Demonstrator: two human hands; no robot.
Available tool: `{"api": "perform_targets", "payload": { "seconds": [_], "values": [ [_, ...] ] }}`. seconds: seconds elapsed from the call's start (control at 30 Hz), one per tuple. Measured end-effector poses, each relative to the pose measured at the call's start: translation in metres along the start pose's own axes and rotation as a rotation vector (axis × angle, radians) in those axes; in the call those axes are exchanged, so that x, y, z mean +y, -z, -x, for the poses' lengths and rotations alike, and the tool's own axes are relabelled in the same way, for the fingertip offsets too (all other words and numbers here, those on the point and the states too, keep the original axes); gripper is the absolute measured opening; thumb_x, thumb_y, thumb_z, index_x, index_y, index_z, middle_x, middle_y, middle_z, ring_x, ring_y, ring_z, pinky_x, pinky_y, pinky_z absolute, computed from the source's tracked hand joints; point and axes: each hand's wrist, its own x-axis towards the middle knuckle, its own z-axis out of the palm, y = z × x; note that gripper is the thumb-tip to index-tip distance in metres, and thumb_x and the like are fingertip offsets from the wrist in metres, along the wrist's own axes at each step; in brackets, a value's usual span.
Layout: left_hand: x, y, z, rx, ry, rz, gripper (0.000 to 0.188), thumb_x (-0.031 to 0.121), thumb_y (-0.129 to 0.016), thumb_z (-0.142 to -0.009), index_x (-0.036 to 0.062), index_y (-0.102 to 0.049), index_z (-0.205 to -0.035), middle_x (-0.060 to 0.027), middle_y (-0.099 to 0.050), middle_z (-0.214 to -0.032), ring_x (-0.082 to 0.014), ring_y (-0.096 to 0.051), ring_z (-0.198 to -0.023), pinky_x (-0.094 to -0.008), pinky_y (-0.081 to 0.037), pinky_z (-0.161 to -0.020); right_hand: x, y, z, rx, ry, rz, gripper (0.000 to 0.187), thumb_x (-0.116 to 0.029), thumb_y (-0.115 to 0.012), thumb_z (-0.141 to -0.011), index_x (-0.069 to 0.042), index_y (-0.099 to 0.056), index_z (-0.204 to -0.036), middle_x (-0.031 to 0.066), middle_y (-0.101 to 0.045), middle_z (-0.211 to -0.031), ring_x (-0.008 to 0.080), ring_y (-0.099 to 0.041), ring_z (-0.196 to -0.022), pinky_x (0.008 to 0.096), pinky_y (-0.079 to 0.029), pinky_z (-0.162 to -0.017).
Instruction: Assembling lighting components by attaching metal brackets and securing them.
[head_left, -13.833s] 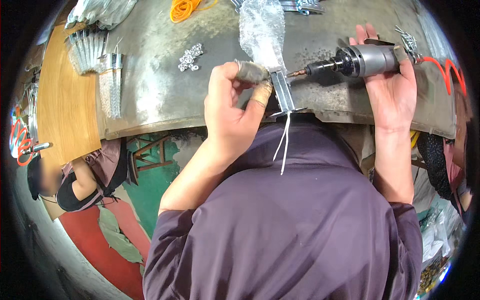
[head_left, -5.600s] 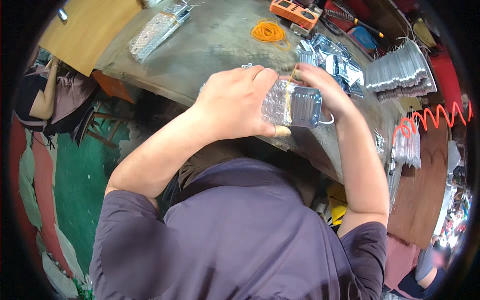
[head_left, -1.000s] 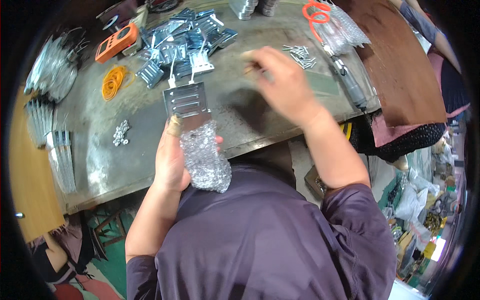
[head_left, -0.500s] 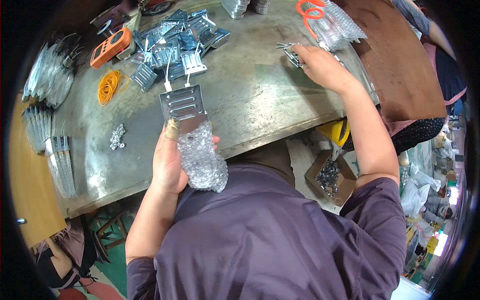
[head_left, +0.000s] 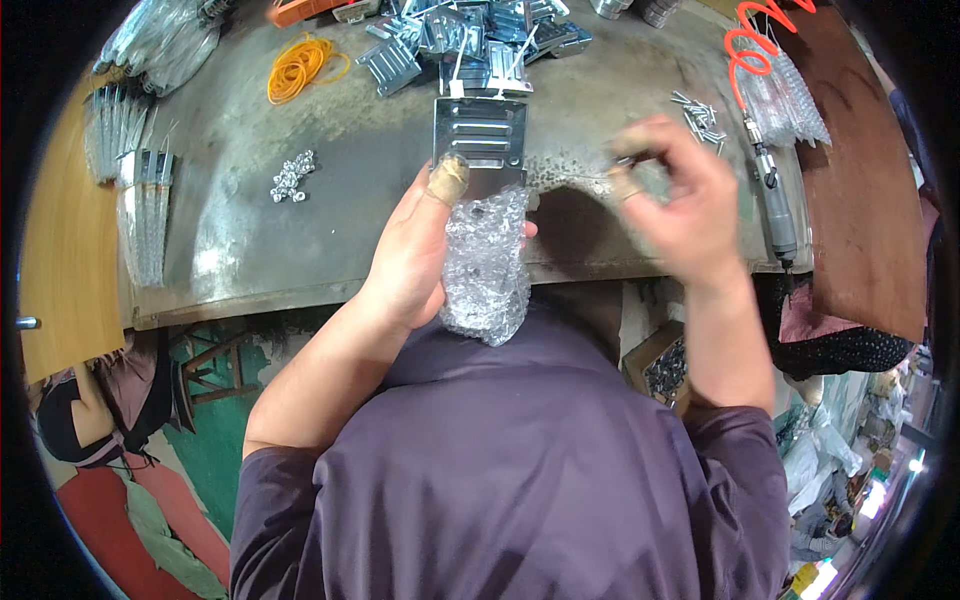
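Note:
My left hand (head_left: 415,245) is closed around a bubble-wrapped piece (head_left: 487,265), its thumb, with a tan finger cover, pressing near the upper edge. From the wrap's top stands a shiny slotted metal plate (head_left: 482,135), with white wires at its far edge. My right hand (head_left: 690,200) is off to the right above the table edge, smeared by motion. Its thumb and forefinger pinch a small dark screw (head_left: 626,161), only partly visible. Beyond that hand lies a loose heap of metal screws (head_left: 700,118). A small cluster of shiny nuts (head_left: 293,178) sits left of my left hand.
Slotted metal plates (head_left: 460,35) are piled at the back. Yellow rubber bands (head_left: 303,68) lie to the left. An air screwdriver (head_left: 778,215) on an orange coiled hose (head_left: 750,60) rests at the right, by bubble-wrap pieces (head_left: 790,95). Below is a cardboard box (head_left: 650,350).
My right hand has left the screw heap and come back toward me with a screw pinched. The view has shifted, and my left hand still grips the wrapped piece.

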Motion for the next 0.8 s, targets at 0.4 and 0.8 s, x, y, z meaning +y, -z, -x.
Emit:
{"api": "perform_targets", "payload": {
  "seconds": [0.4,0.8],
  "values": [
    [0.0,0.003,-0.003,-0.064,-0.066,0.057,0.046,0.041,-0.044,-0.094,0.0038,-0.043,-0.122,-0.0145,-0.058,-0.109,-0.0258,-0.063,-0.09,-0.0387,-0.054,-0.078,-0.008,-0.056,-0.007,0.085,0.007,-0.002,0.02,0.005,-0.064,-0.069,0.0,-0.061,-0.087,0.007,-0.061,-0.08,0.0154,-0.06,-0.069,0.0265,-0.048,-0.061],
    [0.006,0.0,0.001,-0.056,-0.095,0.007,0.045,0.01,-0.052,-0.09,0.004,-0.032,-0.129,-0.0076,-0.054,-0.11,-0.012,-0.052,-0.101,-0.0282,-0.042,-0.088,-0.02,-0.083,-0.023,0.072,0.206,0.072,0.025,0.009,-0.062,-0.063,-0.003,-0.062,-0.085,0.0091,-0.062,-0.077,0.0228,-0.06,-0.069,0.0312,-0.048,-0.062]
  ]
}}
